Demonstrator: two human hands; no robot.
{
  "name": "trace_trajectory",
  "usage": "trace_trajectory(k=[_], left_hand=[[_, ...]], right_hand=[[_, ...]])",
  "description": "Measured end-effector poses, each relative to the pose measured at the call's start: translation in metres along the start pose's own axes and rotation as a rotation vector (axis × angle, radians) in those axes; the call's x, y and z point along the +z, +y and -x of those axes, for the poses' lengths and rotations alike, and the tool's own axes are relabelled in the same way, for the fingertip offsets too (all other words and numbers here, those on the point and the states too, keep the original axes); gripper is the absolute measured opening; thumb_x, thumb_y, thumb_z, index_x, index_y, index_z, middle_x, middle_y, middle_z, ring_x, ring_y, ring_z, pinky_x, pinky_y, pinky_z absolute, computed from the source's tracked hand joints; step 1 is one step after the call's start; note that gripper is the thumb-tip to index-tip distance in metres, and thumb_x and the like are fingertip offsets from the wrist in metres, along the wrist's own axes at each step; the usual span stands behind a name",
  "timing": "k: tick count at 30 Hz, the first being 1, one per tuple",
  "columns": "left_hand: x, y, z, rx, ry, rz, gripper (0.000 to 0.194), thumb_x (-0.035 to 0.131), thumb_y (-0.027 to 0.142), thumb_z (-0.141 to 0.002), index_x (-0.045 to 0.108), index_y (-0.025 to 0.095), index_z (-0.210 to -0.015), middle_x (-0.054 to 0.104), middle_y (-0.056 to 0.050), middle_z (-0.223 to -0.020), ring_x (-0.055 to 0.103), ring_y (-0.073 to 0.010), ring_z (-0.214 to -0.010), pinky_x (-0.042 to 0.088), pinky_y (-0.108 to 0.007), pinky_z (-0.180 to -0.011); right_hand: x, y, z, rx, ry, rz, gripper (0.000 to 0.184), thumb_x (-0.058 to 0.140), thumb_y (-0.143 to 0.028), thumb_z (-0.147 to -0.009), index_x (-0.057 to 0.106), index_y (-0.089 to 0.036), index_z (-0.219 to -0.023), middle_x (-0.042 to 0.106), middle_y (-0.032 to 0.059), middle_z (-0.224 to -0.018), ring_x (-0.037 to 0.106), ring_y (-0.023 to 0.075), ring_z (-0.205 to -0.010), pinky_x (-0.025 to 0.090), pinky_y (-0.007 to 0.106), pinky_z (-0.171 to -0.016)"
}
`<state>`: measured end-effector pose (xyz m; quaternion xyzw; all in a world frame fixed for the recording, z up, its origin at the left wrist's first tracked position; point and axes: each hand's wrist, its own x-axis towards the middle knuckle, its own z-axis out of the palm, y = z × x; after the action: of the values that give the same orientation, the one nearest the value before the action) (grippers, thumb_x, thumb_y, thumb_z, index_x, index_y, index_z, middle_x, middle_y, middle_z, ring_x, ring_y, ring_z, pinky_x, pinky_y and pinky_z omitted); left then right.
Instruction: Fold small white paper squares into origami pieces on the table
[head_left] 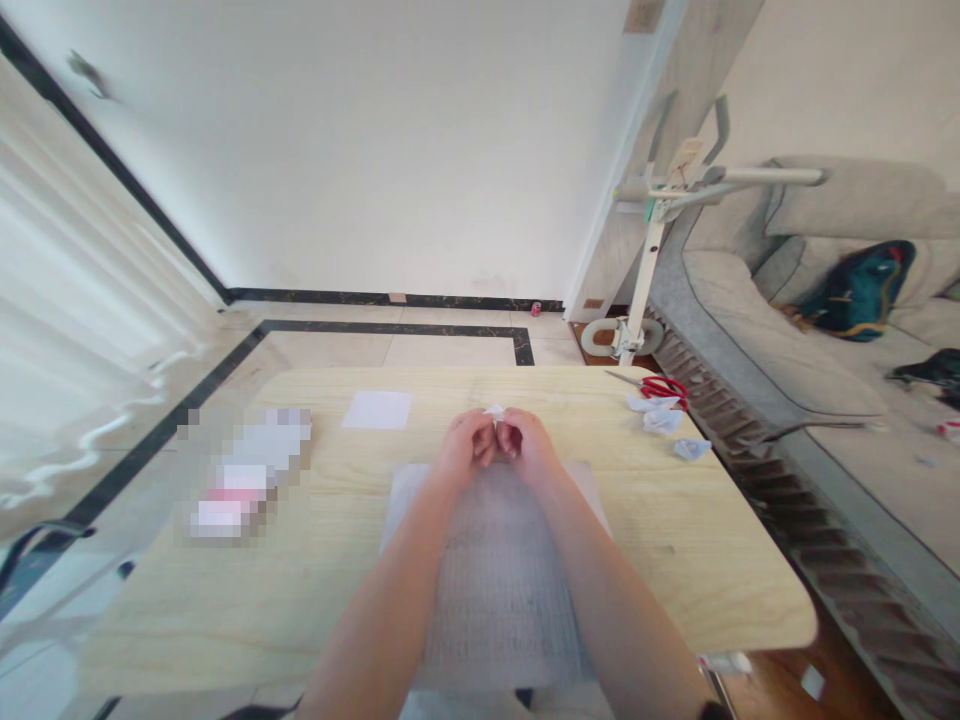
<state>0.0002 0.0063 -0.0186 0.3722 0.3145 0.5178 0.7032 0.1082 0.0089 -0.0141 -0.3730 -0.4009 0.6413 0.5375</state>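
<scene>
Both my hands meet over the middle of the light wooden table [675, 540]. My left hand [466, 446] and my right hand [526, 443] are closed in a pinch on a small piece of white folded paper [494, 411], whose tip pokes up between the fingertips. Under my forearms lies a grey translucent mat [487, 580]. A square white sheet of paper [377, 410] lies flat to the left of my hands.
Red-handled scissors [660, 387] and several crumpled white paper scraps [664, 418] lie at the table's far right. A blurred-out object [244, 470] sits at the left. A grey sofa [795, 330] stands to the right, and a white stand [645, 270] behind the table.
</scene>
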Motion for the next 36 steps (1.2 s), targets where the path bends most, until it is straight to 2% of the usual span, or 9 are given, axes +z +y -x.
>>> trace_trajectory(k=[4,8,12,16,23,28,36], left_hand=[[-0.0007,0.0036,0.0014,-0.038,-0.033,0.064,0.037,0.053,0.029,-0.072,0.034,0.018,-0.042,0.027,0.007,-0.033,0.033,-0.006,-0.027,0.023,-0.021,-0.034],[-0.0019,0.006,0.0029,-0.101,-0.095,0.165,0.036,0.051,0.027,-0.071,0.035,0.017,-0.041,0.025,0.007,-0.03,0.029,-0.0062,-0.024,0.019,-0.02,-0.029],[-0.0019,0.0081,0.0036,-0.199,-0.117,0.238,0.033,0.048,0.028,-0.075,0.04,0.017,-0.045,0.028,0.006,-0.029,0.028,-0.0073,-0.022,0.018,-0.019,-0.026],[-0.0027,0.0086,0.0042,-0.229,-0.118,0.27,0.034,0.046,0.029,-0.077,0.04,0.017,-0.045,0.028,0.006,-0.029,0.028,-0.0076,-0.021,0.018,-0.019,-0.025],[-0.0053,0.0077,0.006,-0.293,-0.198,0.279,0.034,0.046,0.026,-0.075,0.043,0.016,-0.043,0.029,0.005,-0.028,0.028,-0.0073,-0.02,0.017,-0.019,-0.025],[-0.0051,0.0077,0.006,-0.291,-0.235,0.266,0.04,0.045,0.026,-0.077,0.039,0.016,-0.039,0.027,0.005,-0.026,0.028,-0.0072,-0.02,0.016,-0.018,-0.025],[0.0001,0.0082,0.0049,-0.216,-0.151,0.322,0.036,0.048,0.025,-0.075,0.036,0.017,-0.042,0.026,0.006,-0.028,0.026,-0.0065,-0.021,0.018,-0.018,-0.026]], right_hand=[[0.0013,0.0008,0.0007,0.053,-0.03,-0.067,0.037,0.049,-0.037,-0.071,0.046,-0.018,-0.039,0.037,-0.0036,-0.034,0.03,0.0078,-0.033,0.017,0.024,-0.037],[0.0014,0.0008,0.0019,0.086,-0.083,-0.077,0.034,0.051,-0.034,-0.069,0.046,-0.018,-0.04,0.036,-0.004,-0.033,0.029,0.0078,-0.033,0.016,0.024,-0.037],[0.0012,-0.0003,0.0023,0.083,-0.065,-0.038,0.033,0.053,-0.031,-0.068,0.046,-0.018,-0.039,0.037,-0.0038,-0.033,0.029,0.0075,-0.033,0.016,0.025,-0.038],[0.001,-0.001,0.0025,0.076,-0.057,-0.05,0.035,0.053,-0.031,-0.068,0.045,-0.018,-0.037,0.037,-0.0038,-0.032,0.029,0.0074,-0.033,0.016,0.025,-0.038],[-0.0043,-0.003,0.0038,0.172,-0.18,-0.056,0.039,0.05,-0.038,-0.07,0.042,-0.019,-0.036,0.032,-0.0047,-0.03,0.026,0.0072,-0.03,0.018,0.025,-0.038],[-0.0048,-0.0034,0.0034,0.17,-0.191,-0.03,0.038,0.05,-0.036,-0.067,0.042,-0.019,-0.035,0.032,-0.0045,-0.029,0.027,0.0071,-0.03,0.017,0.025,-0.037],[-0.0032,-0.0002,-0.0003,0.125,-0.105,-0.034,0.036,0.048,-0.035,-0.068,0.043,-0.019,-0.036,0.034,-0.0038,-0.03,0.03,0.0076,-0.031,0.019,0.025,-0.038]])
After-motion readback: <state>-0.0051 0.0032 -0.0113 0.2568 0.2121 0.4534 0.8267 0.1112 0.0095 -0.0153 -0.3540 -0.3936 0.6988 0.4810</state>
